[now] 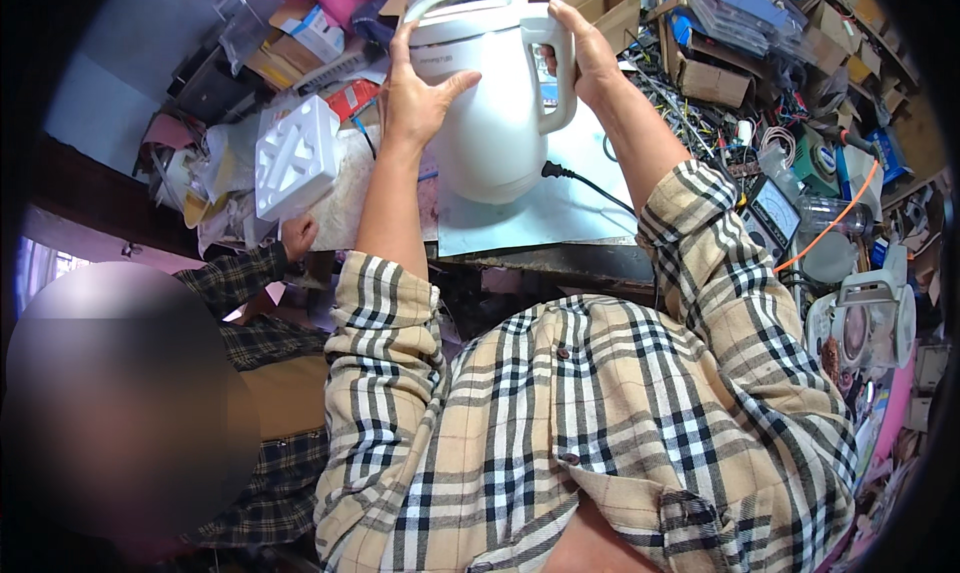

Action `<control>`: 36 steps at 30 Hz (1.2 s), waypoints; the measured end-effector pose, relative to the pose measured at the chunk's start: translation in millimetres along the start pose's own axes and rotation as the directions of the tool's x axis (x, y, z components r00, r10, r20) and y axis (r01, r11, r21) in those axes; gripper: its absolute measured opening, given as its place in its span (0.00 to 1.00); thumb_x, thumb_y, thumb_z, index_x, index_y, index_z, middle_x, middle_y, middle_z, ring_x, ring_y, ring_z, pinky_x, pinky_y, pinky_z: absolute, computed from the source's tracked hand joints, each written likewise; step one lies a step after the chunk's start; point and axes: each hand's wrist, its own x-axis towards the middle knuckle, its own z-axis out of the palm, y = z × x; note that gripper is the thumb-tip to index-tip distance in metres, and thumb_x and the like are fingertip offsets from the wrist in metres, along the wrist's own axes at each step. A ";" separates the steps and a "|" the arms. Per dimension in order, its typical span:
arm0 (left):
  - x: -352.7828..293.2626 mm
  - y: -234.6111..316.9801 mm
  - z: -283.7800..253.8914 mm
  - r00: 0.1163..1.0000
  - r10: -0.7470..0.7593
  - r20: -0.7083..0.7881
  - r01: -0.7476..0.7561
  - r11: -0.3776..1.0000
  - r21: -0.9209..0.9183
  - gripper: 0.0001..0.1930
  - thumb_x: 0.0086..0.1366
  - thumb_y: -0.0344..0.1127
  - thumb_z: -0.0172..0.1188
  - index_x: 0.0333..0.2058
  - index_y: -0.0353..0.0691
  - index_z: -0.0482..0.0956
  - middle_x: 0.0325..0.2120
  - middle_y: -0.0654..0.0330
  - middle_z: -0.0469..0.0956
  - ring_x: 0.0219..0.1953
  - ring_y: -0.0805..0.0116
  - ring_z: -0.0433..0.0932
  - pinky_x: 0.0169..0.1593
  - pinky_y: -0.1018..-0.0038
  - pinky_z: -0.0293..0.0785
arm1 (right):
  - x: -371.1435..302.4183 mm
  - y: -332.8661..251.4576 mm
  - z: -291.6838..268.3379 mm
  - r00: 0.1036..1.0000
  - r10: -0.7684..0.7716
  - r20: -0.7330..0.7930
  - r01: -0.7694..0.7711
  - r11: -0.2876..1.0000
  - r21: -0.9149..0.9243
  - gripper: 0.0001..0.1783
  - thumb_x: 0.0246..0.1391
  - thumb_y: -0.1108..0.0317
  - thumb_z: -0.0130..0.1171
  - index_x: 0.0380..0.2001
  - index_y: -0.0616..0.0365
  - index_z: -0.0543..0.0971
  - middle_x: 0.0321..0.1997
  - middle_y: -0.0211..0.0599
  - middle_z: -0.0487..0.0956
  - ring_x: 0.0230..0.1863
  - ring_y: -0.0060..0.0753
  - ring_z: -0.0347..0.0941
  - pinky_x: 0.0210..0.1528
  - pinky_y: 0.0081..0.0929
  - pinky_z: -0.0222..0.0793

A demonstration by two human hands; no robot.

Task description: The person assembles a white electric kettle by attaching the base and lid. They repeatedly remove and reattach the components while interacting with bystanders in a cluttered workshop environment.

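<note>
A large white electric jug [492, 133], shaped like a soymilk maker, has a lid with an arched grip on top and a looped handle on its right side. It is held over a pale blue sheet on the workbench. My left hand [413, 101] presses against its left side, thumb across the front and fingers up near the lid. Around the upper part of the side handle, my right hand [590, 55] is closed, its fingers partly hidden. A black plug [556, 171] on a dark cord lies beside the jug's lower right; whether they join I cannot tell.
White molded foam [296, 159] sits on the left, near another person's hand [299, 236]. That person is close at my left. On the right are heaped cables and parts, cardboard boxes [712, 81], a meter [772, 211] and an orange cord [838, 218].
</note>
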 end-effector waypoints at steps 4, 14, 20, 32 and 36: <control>-0.3 6.1 -1.3 0.998 -0.060 0.003 0.060 0.998 0.030 0.50 0.42 0.49 0.78 0.61 0.47 0.56 0.48 0.48 0.75 0.51 0.57 0.75 0.53 0.64 0.73 | 5.8 4.5 -3.3 1.000 0.014 0.004 -0.015 0.999 0.029 0.28 0.49 0.39 0.58 0.39 0.54 0.78 0.29 0.32 0.74 0.31 0.23 0.68 0.37 0.25 0.64; -24.8 -11.6 -20.3 0.999 -0.046 0.008 0.046 0.998 -0.046 0.50 0.45 0.41 0.77 0.62 0.42 0.53 0.53 0.47 0.69 0.53 0.58 0.72 0.54 0.65 0.72 | -30.7 -1.8 20.7 0.990 0.014 0.142 -0.036 0.987 0.154 0.24 0.56 0.46 0.57 0.38 0.59 0.78 0.33 0.32 0.78 0.32 0.24 0.71 0.34 0.21 0.66; -81.5 13.7 -27.0 0.992 -0.119 -0.030 0.107 0.960 -0.259 0.50 0.47 0.23 0.72 0.64 0.43 0.48 0.60 0.48 0.61 0.61 0.57 0.64 0.62 0.63 0.63 | -79.2 16.4 24.1 0.980 -0.040 0.195 0.048 0.998 -0.037 0.21 0.57 0.49 0.56 0.37 0.58 0.74 0.33 0.31 0.75 0.33 0.21 0.68 0.37 0.20 0.64; -105.3 42.2 -54.6 0.922 -0.386 0.007 0.345 0.815 -0.466 0.32 0.67 0.32 0.50 0.65 0.46 0.46 0.59 0.51 0.61 0.58 0.60 0.65 0.61 0.64 0.61 | -57.3 38.3 -10.6 0.931 -0.019 0.365 0.036 0.999 -0.039 0.29 0.59 0.39 0.48 0.40 0.58 0.75 0.37 0.29 0.76 0.40 0.24 0.70 0.44 0.25 0.65; -81.7 42.8 -53.2 0.796 -0.605 0.011 0.466 0.602 -0.649 0.25 0.73 0.47 0.43 0.63 0.42 0.56 0.57 0.53 0.65 0.55 0.60 0.69 0.59 0.61 0.65 | 1.8 27.3 8.0 0.968 -0.084 0.236 0.114 0.987 -0.114 0.38 0.53 0.39 0.54 0.52 0.65 0.75 0.53 0.52 0.76 0.57 0.46 0.70 0.59 0.36 0.63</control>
